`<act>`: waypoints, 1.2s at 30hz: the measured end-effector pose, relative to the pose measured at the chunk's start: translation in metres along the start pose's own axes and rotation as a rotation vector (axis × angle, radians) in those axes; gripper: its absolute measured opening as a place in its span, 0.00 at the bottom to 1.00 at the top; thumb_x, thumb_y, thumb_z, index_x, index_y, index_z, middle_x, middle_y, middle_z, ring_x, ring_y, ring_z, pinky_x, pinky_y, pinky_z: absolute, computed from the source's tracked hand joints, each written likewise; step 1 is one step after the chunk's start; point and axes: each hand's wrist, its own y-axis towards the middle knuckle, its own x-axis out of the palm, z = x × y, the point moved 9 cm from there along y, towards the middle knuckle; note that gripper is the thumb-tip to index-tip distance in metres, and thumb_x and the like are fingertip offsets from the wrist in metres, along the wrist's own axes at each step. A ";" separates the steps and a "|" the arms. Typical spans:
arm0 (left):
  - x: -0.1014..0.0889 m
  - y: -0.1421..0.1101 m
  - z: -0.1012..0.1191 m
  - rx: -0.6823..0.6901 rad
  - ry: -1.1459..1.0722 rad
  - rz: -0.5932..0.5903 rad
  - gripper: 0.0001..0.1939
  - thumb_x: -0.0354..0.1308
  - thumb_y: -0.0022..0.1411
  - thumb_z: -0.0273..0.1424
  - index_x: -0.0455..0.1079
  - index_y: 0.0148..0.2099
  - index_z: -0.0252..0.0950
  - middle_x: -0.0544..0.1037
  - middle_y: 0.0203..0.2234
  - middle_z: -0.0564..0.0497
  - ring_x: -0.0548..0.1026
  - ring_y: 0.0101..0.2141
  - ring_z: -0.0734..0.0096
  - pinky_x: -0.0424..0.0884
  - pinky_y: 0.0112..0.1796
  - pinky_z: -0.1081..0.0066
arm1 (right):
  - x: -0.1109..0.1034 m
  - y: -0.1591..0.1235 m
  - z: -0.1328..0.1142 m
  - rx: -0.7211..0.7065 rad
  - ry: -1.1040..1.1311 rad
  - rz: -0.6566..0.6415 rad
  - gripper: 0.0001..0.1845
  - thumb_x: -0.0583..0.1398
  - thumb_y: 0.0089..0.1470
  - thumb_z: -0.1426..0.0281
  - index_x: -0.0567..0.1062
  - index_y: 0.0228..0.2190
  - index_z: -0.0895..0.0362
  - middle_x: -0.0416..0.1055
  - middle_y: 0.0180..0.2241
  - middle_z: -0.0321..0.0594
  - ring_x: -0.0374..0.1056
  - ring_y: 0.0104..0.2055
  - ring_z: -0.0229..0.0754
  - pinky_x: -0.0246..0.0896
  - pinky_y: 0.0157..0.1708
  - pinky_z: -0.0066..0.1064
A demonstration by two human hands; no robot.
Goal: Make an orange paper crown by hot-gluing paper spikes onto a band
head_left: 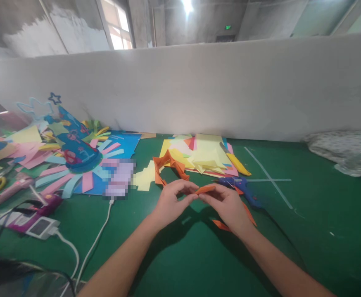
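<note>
A small folded piece of orange paper (205, 189) is pinched between my two hands above the green table. My left hand (177, 200) grips its left end with thumb and fingers. At the right end, my right hand (223, 201) holds it the same way. Just beyond my left hand lies a curved chain of folded orange paper pieces (159, 168). Loose orange folded pieces (220, 225) rest under and beside my right wrist, partly hidden by it. A blue glue gun (245, 190) lies right of my right hand, its cord running toward the front right.
Behind my hands sit stacked coloured paper sheets (211, 148) and a yellow utility knife (238, 164). To the left are a blue party hat (78, 142), paper strips, a pink glue gun (13, 187), a power strip (39, 226) and a white cable (101, 229). A white partition (199, 90) borders the table.
</note>
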 end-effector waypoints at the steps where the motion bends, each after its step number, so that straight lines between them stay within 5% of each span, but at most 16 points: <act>1: 0.000 0.000 0.000 -0.006 0.009 -0.005 0.06 0.57 0.55 0.28 0.71 0.37 0.34 0.74 0.29 0.50 0.72 0.30 0.73 0.69 0.33 0.74 | 0.001 0.000 -0.001 -0.006 -0.014 -0.009 0.08 0.63 0.43 0.65 0.76 0.26 0.57 0.76 0.28 0.39 0.71 0.32 0.42 0.67 0.36 0.32; 8: 0.005 -0.001 -0.010 -0.111 -0.022 -0.078 0.01 0.57 0.53 0.26 0.68 0.31 0.34 0.73 0.26 0.52 0.71 0.28 0.75 0.69 0.33 0.75 | 0.003 -0.002 -0.004 -0.047 -0.116 -0.011 0.07 0.62 0.45 0.66 0.76 0.27 0.56 0.76 0.29 0.39 0.71 0.33 0.43 0.66 0.37 0.34; 18: 0.013 -0.006 -0.026 -0.333 -0.428 -0.099 0.16 0.64 0.49 0.31 0.65 0.40 0.34 0.71 0.24 0.55 0.71 0.24 0.77 0.69 0.29 0.74 | 0.003 -0.003 -0.004 -0.057 -0.018 0.007 0.19 0.61 0.46 0.67 0.62 0.40 0.53 0.73 0.27 0.35 0.71 0.30 0.41 0.65 0.32 0.32; 25: 0.016 -0.007 -0.031 -0.365 -0.443 -0.112 0.12 0.63 0.50 0.34 0.68 0.32 0.32 0.72 0.24 0.53 0.72 0.26 0.76 0.70 0.33 0.72 | -0.002 0.001 -0.008 -0.118 -0.178 -0.018 0.18 0.60 0.48 0.64 0.62 0.40 0.52 0.73 0.27 0.35 0.71 0.31 0.41 0.64 0.33 0.31; 29: 0.006 -0.005 -0.028 -0.346 -0.435 -0.055 0.10 0.62 0.52 0.34 0.68 0.34 0.32 0.74 0.28 0.51 0.73 0.28 0.76 0.70 0.33 0.73 | -0.061 0.012 -0.010 -0.162 -0.693 0.139 0.14 0.56 0.51 0.58 0.68 0.34 0.54 0.73 0.31 0.41 0.70 0.33 0.44 0.61 0.33 0.33; 32: -0.006 -0.003 -0.026 -0.330 -0.419 0.039 0.10 0.63 0.50 0.32 0.68 0.33 0.33 0.74 0.26 0.53 0.73 0.27 0.78 0.70 0.32 0.76 | -0.124 0.019 0.015 0.003 -1.034 0.276 0.20 0.57 0.47 0.53 0.69 0.32 0.57 0.72 0.33 0.48 0.69 0.33 0.49 0.59 0.29 0.34; 34: -0.013 -0.002 -0.027 -0.332 -0.420 0.099 0.10 0.64 0.50 0.32 0.67 0.32 0.33 0.74 0.25 0.53 0.72 0.27 0.78 0.70 0.32 0.76 | -0.155 0.020 0.047 0.214 -1.084 0.245 0.23 0.57 0.44 0.51 0.69 0.29 0.58 0.73 0.32 0.50 0.69 0.32 0.50 0.58 0.27 0.34; 36: -0.017 -0.001 -0.028 -0.328 -0.436 0.145 0.11 0.64 0.49 0.32 0.67 0.33 0.33 0.73 0.25 0.54 0.72 0.27 0.78 0.71 0.32 0.76 | -0.160 0.020 0.072 0.310 -1.053 0.117 0.23 0.57 0.42 0.49 0.70 0.28 0.58 0.73 0.30 0.47 0.69 0.29 0.49 0.58 0.24 0.33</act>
